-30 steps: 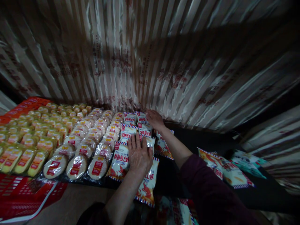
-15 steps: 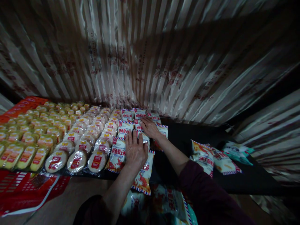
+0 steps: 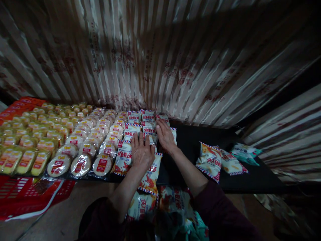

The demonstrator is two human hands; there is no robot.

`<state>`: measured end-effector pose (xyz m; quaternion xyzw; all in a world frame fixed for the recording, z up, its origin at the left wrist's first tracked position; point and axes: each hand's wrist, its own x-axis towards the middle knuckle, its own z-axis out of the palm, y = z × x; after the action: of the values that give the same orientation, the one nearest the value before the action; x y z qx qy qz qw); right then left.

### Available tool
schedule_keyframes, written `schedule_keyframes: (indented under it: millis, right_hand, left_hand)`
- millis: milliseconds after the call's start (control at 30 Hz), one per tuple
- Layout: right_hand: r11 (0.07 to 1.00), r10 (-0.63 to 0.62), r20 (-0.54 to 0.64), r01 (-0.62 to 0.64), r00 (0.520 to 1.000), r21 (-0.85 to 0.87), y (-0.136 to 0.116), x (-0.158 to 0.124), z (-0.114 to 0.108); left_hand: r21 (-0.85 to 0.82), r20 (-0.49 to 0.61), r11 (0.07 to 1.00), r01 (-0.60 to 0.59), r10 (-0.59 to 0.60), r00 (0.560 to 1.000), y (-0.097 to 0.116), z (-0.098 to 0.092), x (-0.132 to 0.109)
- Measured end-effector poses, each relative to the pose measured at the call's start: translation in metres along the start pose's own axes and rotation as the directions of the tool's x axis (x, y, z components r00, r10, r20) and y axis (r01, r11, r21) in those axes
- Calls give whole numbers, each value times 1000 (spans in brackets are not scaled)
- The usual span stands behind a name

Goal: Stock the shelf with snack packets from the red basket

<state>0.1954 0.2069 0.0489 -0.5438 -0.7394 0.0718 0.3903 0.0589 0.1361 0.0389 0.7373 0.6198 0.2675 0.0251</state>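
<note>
My left hand (image 3: 142, 152) lies flat with its fingers stretched out on the white snack bags in the nearer rows. Beside it, a snack bag (image 3: 123, 157) with red print and a striped edge shows at its left, and another snack bag (image 3: 151, 177) sticks out under its wrist, over the table's front edge. Further back, my right hand (image 3: 165, 135) rests with fingers extended on the right-hand bags, partly covering a bag (image 3: 173, 133). Several more bags, such as a snack bag (image 3: 147, 115) at the back, stand in rows against the curtain.
Rows of round wrapped crackers (image 3: 102, 164) and yellow wrapped cakes (image 3: 40, 162) fill the left of the black table (image 3: 187, 167). Loose snack bags (image 3: 210, 160) and a teal bag (image 3: 245, 152) lie right. A red basket (image 3: 25, 195) stands below; a striped curtain (image 3: 160, 67) hangs behind.
My right hand has shifted slightly toward the right edge of the bags, its fingers now pointing more away from me. My left hand stays on the nearer bags. The view has moved slightly.
</note>
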Motion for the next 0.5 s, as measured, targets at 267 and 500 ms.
schedule_keyframes:
  millis: [267,500]
  right_hand:
    - [939,320,-110,-300,941,165,-40,-112,-28]
    - [891,410,36,-409,911,197,-65,-160,-7]
  left_hand:
    - [-32,-71,998,-49,47,996,-5,-4,-3]
    - [-78,-97,987,-138,130,987,-6,-9,-30]
